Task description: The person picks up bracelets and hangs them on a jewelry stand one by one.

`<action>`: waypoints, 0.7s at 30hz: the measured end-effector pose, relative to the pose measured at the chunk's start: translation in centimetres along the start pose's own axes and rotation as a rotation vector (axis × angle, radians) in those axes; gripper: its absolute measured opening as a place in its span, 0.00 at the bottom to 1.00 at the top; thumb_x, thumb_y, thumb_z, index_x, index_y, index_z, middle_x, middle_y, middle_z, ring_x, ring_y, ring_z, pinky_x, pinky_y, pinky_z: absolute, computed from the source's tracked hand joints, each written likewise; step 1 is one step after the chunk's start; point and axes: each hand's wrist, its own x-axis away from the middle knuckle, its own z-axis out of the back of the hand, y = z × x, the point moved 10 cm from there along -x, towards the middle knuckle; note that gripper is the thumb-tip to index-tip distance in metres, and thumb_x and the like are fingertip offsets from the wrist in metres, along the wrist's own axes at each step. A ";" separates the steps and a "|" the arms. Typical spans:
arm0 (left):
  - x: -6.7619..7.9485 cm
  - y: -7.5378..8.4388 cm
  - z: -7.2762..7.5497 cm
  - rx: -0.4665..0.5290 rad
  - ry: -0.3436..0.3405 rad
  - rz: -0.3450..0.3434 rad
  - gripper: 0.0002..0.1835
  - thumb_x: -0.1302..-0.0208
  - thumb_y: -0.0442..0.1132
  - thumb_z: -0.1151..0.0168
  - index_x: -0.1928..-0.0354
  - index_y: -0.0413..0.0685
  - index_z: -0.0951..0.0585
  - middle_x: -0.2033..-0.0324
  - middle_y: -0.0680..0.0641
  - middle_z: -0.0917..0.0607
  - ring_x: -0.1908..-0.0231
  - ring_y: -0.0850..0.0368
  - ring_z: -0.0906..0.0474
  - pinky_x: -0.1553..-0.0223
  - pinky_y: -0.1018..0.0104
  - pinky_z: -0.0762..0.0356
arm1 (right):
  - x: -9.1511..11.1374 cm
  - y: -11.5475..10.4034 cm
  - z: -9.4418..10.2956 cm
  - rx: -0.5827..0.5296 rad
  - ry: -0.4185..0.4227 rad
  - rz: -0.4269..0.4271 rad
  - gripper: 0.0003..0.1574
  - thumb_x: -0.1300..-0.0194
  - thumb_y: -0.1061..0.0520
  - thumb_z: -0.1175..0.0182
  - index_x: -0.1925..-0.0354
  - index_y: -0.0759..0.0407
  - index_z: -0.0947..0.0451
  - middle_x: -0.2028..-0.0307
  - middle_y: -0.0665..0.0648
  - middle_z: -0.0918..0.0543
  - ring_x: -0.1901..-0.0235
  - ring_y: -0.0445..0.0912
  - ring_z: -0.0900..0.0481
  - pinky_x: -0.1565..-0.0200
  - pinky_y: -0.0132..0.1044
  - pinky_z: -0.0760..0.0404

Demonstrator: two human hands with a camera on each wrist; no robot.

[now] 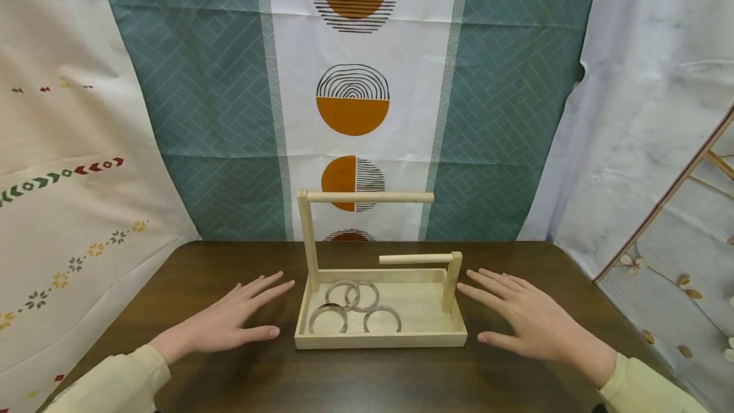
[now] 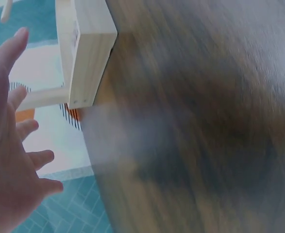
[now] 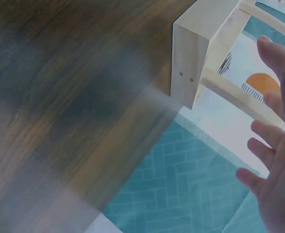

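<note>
A pale wooden tray (image 1: 381, 340) stands on the table between both hands. At its left end a tall post (image 1: 309, 244) carries a long bar (image 1: 369, 197) pointing right; at its right end a shorter post (image 1: 452, 285) bears a short bar (image 1: 415, 259) pointing left. Several translucent greyish rings (image 1: 382, 309) lie in the tray's left and middle part, two overlapping. My left hand (image 1: 235, 316), fingers spread and straight, is left of the tray, apart from it. To the right, my right hand (image 1: 524, 317) is likewise spread, fingertips near the short post. Neither holds anything.
The dark wooden table (image 1: 378, 381) extends around the tray. Behind its far edge hangs a teal and white cloth (image 1: 212, 113) with orange and black circles. A cream embroidered cloth (image 1: 74, 132) hangs on the left, and a pale marbled cloth (image 1: 648, 94) on the right.
</note>
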 end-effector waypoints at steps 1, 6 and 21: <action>0.0 -0.1 -0.2 0.033 -0.009 0.014 0.39 0.34 0.62 0.41 0.24 0.73 0.44 0.24 0.46 0.42 0.28 0.32 0.41 0.41 0.22 0.40 | 0.0 0.0 0.0 0.001 0.000 0.000 0.52 0.45 0.28 0.34 0.27 0.40 0.36 0.32 0.52 0.27 0.34 0.52 0.27 0.28 0.37 0.46; -0.3 -0.3 -0.9 0.163 -0.046 0.071 0.39 0.33 0.62 0.43 0.23 0.75 0.48 0.22 0.48 0.46 0.26 0.38 0.43 0.39 0.32 0.33 | -0.3 -0.1 0.2 -0.003 0.022 0.010 0.53 0.50 0.32 0.29 0.28 0.41 0.34 0.33 0.51 0.25 0.35 0.50 0.26 0.41 0.48 0.29; -1.0 -0.3 -1.6 0.250 0.055 0.112 0.39 0.32 0.53 0.38 0.24 0.58 0.41 0.27 0.45 0.34 0.28 0.41 0.37 0.36 0.36 0.33 | -1.9 -2.0 1.0 -0.058 0.127 0.136 0.47 0.50 0.39 0.26 0.33 0.48 0.27 0.38 0.51 0.20 0.41 0.47 0.22 0.40 0.39 0.31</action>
